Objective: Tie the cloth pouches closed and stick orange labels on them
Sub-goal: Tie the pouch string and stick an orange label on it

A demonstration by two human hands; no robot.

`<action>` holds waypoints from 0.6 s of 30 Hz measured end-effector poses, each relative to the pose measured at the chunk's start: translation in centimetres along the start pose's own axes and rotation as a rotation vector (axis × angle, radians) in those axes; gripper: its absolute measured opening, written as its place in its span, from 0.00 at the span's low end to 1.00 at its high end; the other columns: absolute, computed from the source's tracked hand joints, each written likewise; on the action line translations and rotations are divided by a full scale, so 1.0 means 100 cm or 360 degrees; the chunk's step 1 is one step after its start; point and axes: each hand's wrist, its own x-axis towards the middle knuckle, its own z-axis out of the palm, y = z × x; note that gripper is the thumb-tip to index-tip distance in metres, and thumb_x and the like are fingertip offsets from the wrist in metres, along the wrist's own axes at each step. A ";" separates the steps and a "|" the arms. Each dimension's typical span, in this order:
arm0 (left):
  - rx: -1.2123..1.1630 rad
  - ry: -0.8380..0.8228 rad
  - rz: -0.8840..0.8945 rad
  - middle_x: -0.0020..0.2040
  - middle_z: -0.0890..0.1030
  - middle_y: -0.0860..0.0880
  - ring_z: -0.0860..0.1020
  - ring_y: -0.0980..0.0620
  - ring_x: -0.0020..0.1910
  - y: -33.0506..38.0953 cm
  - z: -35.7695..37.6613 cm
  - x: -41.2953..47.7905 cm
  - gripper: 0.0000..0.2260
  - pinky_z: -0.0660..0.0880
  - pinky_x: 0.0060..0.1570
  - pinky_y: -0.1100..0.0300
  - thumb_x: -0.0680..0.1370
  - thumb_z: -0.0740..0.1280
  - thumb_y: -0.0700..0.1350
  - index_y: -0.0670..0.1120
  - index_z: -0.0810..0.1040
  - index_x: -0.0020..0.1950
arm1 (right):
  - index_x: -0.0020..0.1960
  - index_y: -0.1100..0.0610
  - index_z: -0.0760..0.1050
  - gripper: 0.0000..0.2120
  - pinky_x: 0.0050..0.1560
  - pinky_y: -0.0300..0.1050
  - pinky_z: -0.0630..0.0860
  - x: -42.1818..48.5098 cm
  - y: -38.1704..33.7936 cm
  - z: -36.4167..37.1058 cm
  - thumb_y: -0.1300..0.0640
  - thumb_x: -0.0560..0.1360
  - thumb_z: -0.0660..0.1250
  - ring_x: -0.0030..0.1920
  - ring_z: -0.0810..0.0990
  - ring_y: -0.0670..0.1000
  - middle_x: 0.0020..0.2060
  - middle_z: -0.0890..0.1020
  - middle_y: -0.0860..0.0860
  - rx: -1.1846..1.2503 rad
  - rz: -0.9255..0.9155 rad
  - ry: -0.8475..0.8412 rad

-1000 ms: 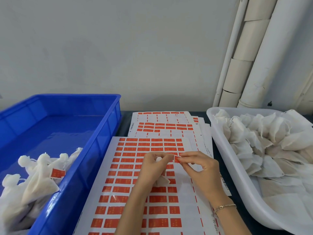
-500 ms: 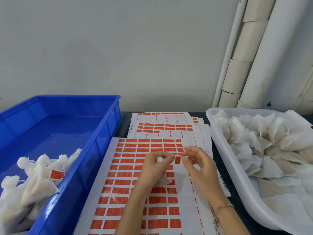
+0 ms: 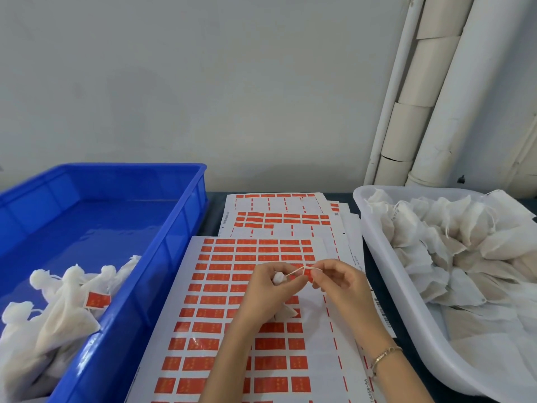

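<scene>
My left hand [image 3: 268,289] grips a small white cloth pouch [image 3: 279,277] by its gathered neck; the pouch's body [image 3: 286,311] hangs below my palm. A thin string [image 3: 296,271] runs from the neck to my right hand [image 3: 338,282], which pinches the string's end together with a small orange label [image 3: 309,273]. Both hands hover over a sheet of orange labels [image 3: 232,286] lying in the middle of the table.
A blue crate [image 3: 180,228] at left holds tied pouches [image 3: 58,309], one showing an orange label. A white tub [image 3: 374,228] at right is full of untied pouches [image 3: 453,242]. More label sheets [image 3: 279,216] lie behind. Pipes [image 3: 430,91] run up the wall.
My right hand has drawn the string out from the pouch neck, with the orange label at its end. The hands rose slightly in view.
</scene>
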 end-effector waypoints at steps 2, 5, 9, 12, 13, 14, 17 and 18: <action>0.0013 -0.0004 0.0014 0.34 0.82 0.56 0.80 0.60 0.36 -0.002 0.001 0.001 0.07 0.73 0.31 0.74 0.73 0.73 0.48 0.57 0.82 0.35 | 0.46 0.52 0.80 0.02 0.39 0.28 0.75 0.001 0.001 0.000 0.59 0.74 0.70 0.41 0.83 0.43 0.39 0.84 0.43 0.0025 0.0014 -0.0009; 0.0004 -0.0027 0.0027 0.35 0.82 0.54 0.79 0.58 0.35 -0.003 0.002 0.001 0.04 0.75 0.33 0.72 0.73 0.73 0.49 0.55 0.83 0.37 | 0.45 0.53 0.80 0.02 0.39 0.29 0.76 0.002 0.001 0.000 0.60 0.75 0.70 0.40 0.82 0.45 0.38 0.84 0.44 0.0060 0.0045 0.0012; 0.0019 -0.0103 0.0032 0.36 0.80 0.58 0.77 0.61 0.36 -0.002 0.003 0.001 0.05 0.73 0.34 0.73 0.76 0.68 0.47 0.57 0.81 0.43 | 0.47 0.56 0.79 0.02 0.41 0.38 0.79 0.004 0.002 0.001 0.60 0.75 0.69 0.38 0.82 0.49 0.37 0.84 0.49 0.0152 0.0095 0.0098; 0.0002 -0.0171 0.0028 0.42 0.81 0.60 0.80 0.60 0.42 -0.002 0.002 0.000 0.10 0.76 0.43 0.70 0.78 0.65 0.46 0.62 0.78 0.52 | 0.47 0.57 0.79 0.02 0.44 0.43 0.80 0.006 0.002 -0.001 0.61 0.75 0.69 0.37 0.82 0.51 0.35 0.84 0.51 0.0267 0.0134 0.0192; -0.0023 -0.0178 0.0036 0.47 0.82 0.61 0.80 0.61 0.47 -0.002 0.001 0.000 0.11 0.77 0.47 0.69 0.78 0.66 0.46 0.61 0.78 0.55 | 0.48 0.57 0.79 0.02 0.44 0.43 0.80 0.006 0.003 -0.002 0.61 0.75 0.68 0.37 0.82 0.51 0.36 0.84 0.51 0.0313 0.0151 0.0211; -0.0055 -0.0169 0.0040 0.49 0.82 0.61 0.81 0.61 0.50 -0.003 0.001 0.000 0.11 0.77 0.48 0.69 0.77 0.67 0.46 0.59 0.77 0.57 | 0.48 0.57 0.79 0.02 0.43 0.43 0.79 0.006 0.003 -0.003 0.60 0.75 0.68 0.36 0.82 0.51 0.36 0.84 0.51 0.0342 0.0161 0.0222; -0.0123 -0.0041 0.0046 0.45 0.84 0.59 0.82 0.61 0.47 -0.002 -0.002 0.001 0.08 0.76 0.41 0.72 0.75 0.71 0.47 0.55 0.79 0.52 | 0.48 0.57 0.80 0.03 0.44 0.44 0.80 0.007 0.004 -0.002 0.61 0.76 0.68 0.36 0.82 0.51 0.36 0.84 0.51 0.0280 0.0141 0.0228; -0.0119 0.0032 0.0042 0.43 0.84 0.60 0.82 0.62 0.45 -0.002 -0.002 0.002 0.07 0.75 0.40 0.73 0.74 0.72 0.48 0.55 0.80 0.50 | 0.49 0.56 0.80 0.03 0.44 0.44 0.81 0.007 0.004 -0.001 0.60 0.76 0.68 0.37 0.82 0.51 0.36 0.84 0.51 0.0248 0.0118 0.0206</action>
